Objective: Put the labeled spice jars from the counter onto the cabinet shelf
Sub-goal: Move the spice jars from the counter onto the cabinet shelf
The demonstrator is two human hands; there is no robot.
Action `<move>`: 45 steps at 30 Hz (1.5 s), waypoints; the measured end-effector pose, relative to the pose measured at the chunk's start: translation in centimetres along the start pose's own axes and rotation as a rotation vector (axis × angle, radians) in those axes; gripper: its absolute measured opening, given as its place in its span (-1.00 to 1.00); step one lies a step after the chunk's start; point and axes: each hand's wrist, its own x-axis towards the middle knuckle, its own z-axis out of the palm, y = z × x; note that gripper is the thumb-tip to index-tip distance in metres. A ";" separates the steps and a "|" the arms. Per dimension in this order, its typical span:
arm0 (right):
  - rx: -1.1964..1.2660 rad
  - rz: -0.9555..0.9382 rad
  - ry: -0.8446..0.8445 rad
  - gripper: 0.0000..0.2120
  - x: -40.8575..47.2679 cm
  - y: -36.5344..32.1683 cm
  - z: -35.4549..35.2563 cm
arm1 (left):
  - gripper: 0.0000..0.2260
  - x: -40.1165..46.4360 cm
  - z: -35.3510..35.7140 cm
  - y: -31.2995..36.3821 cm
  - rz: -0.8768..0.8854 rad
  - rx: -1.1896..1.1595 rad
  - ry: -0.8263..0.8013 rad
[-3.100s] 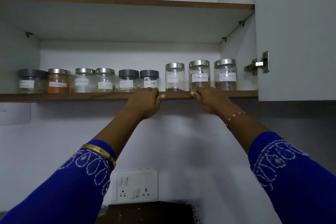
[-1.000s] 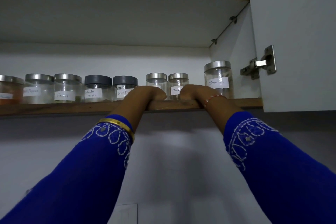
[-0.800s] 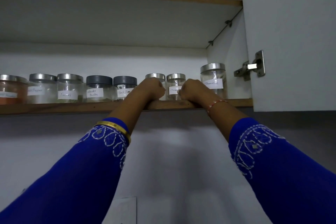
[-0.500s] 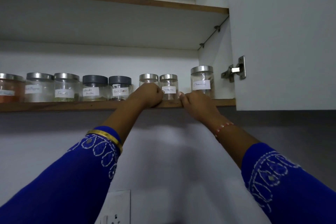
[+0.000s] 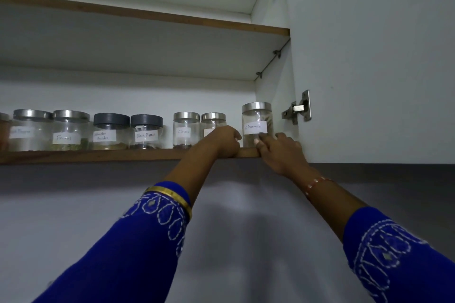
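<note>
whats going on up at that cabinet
A person is reaching up to the cabinet shelf, where a row of labeled spice jars already stands. The left hand curls over the shelf edge in front of a partly hidden jar. The right hand rests at the base of the cinnamon jar.

Jars line the shelf point(image 5: 98, 155) above me: fennel jar point(image 5: 70, 130) leftward, cloves jar point(image 5: 186, 130) mid-row, cinnamon jar point(image 5: 256, 123) rightmost beside the door hinge point(image 5: 299, 108); my left hand point(image 5: 225, 141) and right hand point(image 5: 279, 152) rest at the shelf's front edge.
</note>
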 end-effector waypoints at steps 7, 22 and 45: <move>0.060 0.055 -0.345 -0.50 3.3 0.3 -1.1 | -0.56 2.4 0.1 1.9 -0.041 0.146 -0.220; 0.161 0.086 -0.693 -0.64 7.9 0.3 -0.8 | -0.67 6.8 1.6 1.1 -0.215 -0.009 -0.334; 0.141 0.060 -0.296 -0.64 9.2 1.1 1.8 | -0.72 7.9 2.8 0.5 -0.168 0.185 -0.095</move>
